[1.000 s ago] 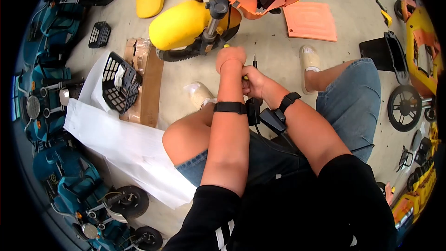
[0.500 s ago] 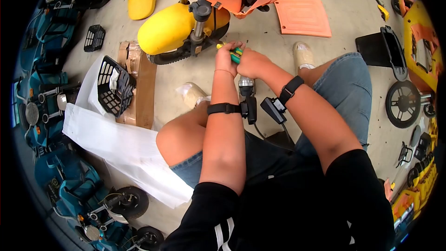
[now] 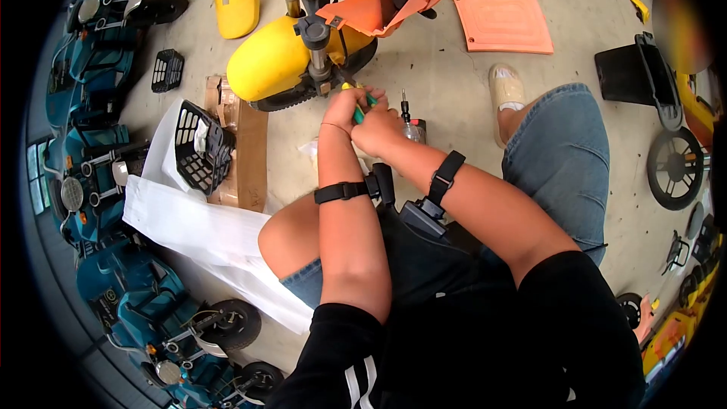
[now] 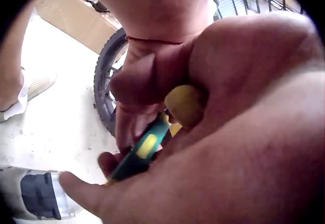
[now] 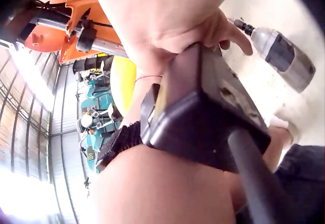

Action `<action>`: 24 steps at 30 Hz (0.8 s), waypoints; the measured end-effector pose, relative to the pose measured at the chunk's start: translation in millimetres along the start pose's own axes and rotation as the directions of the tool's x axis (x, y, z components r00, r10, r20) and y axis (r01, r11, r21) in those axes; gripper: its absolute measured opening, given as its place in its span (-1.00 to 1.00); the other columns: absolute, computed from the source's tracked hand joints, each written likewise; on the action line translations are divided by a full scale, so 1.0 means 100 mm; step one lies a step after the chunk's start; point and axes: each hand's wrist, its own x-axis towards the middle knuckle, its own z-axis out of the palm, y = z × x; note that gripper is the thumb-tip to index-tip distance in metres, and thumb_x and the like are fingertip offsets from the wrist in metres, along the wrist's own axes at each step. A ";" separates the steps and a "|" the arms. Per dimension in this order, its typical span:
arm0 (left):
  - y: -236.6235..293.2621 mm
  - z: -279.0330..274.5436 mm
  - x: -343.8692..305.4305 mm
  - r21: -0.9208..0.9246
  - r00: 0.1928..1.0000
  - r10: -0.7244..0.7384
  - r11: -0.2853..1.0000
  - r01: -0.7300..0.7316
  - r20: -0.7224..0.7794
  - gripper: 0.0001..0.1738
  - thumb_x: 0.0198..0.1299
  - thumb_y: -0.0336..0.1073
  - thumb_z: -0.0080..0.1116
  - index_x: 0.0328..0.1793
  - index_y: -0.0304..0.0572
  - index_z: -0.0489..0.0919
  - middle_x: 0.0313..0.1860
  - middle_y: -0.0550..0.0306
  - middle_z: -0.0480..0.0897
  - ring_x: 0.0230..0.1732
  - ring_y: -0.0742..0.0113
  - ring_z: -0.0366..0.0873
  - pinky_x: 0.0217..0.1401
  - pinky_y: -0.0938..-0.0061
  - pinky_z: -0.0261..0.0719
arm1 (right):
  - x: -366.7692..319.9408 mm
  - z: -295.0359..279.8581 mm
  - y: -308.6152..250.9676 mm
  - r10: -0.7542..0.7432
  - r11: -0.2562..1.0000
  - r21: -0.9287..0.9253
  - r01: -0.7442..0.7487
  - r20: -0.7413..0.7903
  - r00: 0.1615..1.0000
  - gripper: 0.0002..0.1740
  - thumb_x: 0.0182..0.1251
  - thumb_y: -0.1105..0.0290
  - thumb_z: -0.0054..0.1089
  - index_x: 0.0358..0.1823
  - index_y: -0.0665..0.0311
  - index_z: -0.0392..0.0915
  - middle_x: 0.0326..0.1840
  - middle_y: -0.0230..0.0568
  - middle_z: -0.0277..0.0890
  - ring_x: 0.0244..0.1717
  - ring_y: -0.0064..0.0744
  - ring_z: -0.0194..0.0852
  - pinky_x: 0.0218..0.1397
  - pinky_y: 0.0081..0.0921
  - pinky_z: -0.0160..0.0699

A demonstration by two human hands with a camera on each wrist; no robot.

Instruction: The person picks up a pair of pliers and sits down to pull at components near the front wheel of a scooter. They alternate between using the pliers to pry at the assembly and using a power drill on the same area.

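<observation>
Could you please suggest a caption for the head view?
Both hands grip a green-handled tool near a yellow mudguard and orange bodywork.

Head view faces down from above; close wrist views share the drill (image 5: 284, 58): left's eight o'clock, right's two.

We've got pale floor (image 3: 462, 98) carrying an orange panel (image 3: 503, 20), yellow panel (image 3: 236, 7), small black basket (image 3: 167, 71), cardboard (image 3: 252, 155), white sheet (image 3: 204, 231), power tool (image 3: 414, 131), black bin (image 3: 622, 77).
</observation>
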 end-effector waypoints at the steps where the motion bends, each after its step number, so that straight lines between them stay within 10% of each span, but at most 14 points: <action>1: 0.04 -0.04 0.01 0.078 0.999 -0.013 0.997 0.015 -0.036 -0.71 -0.08 -0.62 -0.16 -0.18 -0.48 0.47 -0.07 -0.23 0.59 0.02 -0.07 0.60 0.06 0.17 0.64 | 0.02 0.00 -0.02 0.018 1.000 0.010 -0.019 0.084 0.996 -0.01 0.18 0.20 0.17 0.49 0.49 -0.18 0.35 0.28 0.13 0.35 0.20 0.15 0.39 -0.13 0.27; 16: -0.17 -0.04 -0.05 -0.376 0.939 0.123 0.927 0.007 0.320 -0.40 -0.19 -0.57 -0.15 0.14 -0.44 0.39 -0.03 -0.08 0.56 0.31 -0.12 0.42 0.28 0.10 0.49 | -0.13 -0.18 -0.01 -0.171 0.875 -0.463 0.142 -0.021 0.985 0.17 0.07 0.04 0.37 0.48 0.54 -0.19 0.31 0.27 0.23 0.21 0.03 0.46 0.22 -0.26 0.53; 24: -0.22 -0.10 0.07 -0.423 0.929 0.113 0.904 0.051 0.353 -0.50 -0.23 -0.53 -0.14 -0.03 -0.35 0.46 -0.11 -0.04 0.58 0.31 -0.09 0.40 0.47 0.02 0.31 | 0.00 0.04 0.05 -0.194 0.810 -0.579 0.095 -0.111 0.975 0.13 0.07 0.11 0.36 0.48 0.51 -0.18 0.28 0.23 0.28 0.15 -0.05 0.54 0.13 -0.26 0.59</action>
